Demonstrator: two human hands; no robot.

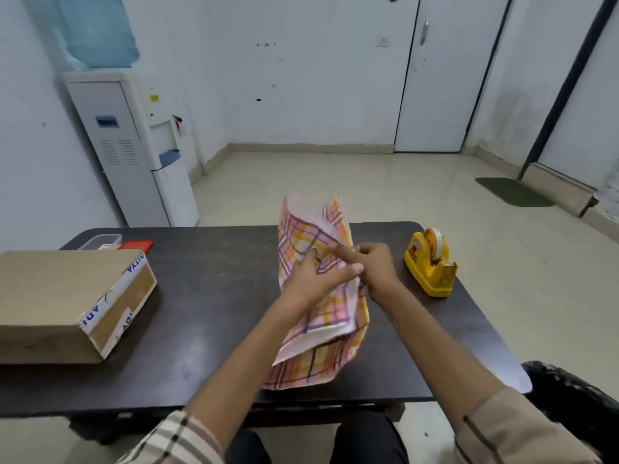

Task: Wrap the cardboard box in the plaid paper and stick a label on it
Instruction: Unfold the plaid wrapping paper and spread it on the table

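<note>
Left hand [316, 274] pinches and right hand [373, 266] curls round a folded, limp pink-and-orange plaid paper [321, 349], held tilted up at mid-table. Dark glossy rectangular table [214, 296]; taped brown cardboard box [50, 296] far left; yellow plastic tape dispenser [428, 269] right. Pale smooth floor [335, 182].

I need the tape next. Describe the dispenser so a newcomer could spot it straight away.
On the dark table, look to the right end, past the plaid paper. The tape dispenser stands alone there, just beyond the right hand. It is the only bright yellow thing, with a pale tape roll on top; the brown cardboard box sits far left.
</note>
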